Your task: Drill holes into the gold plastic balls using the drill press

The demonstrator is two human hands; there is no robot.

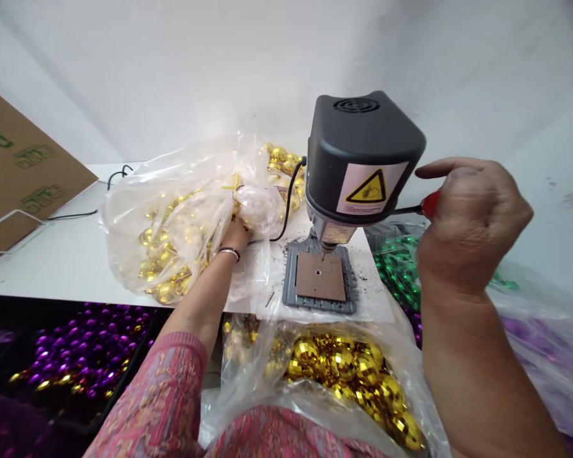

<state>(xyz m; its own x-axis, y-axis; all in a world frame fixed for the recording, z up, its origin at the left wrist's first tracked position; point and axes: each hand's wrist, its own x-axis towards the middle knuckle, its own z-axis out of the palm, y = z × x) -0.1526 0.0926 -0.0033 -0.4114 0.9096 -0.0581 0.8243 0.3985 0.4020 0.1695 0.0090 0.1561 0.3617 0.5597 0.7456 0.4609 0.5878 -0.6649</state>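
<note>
My right hand [465,222] is closed around the red knob [430,205] of the drill press lever, with one finger stretched toward the motor housing. The small drill press [363,152] has a dark grey head with a yellow warning label. Below its chuck, a brown square plate [321,277] with a small hole lies on the grey base [290,294]; no ball is on it. My left hand [236,235], a bracelet on its wrist, reaches into a clear plastic bag [124,216] of shiny gold balls [167,289]. Its fingers are hidden by the plastic.
Another clear bag with faceted gold balls [341,362] hangs at the table's front edge. Purple beads [86,346] fill a dark bin at lower left. Green beads [398,270] lie to the right. A cardboard box [23,159] and black cables [291,197] are on the white table [76,273].
</note>
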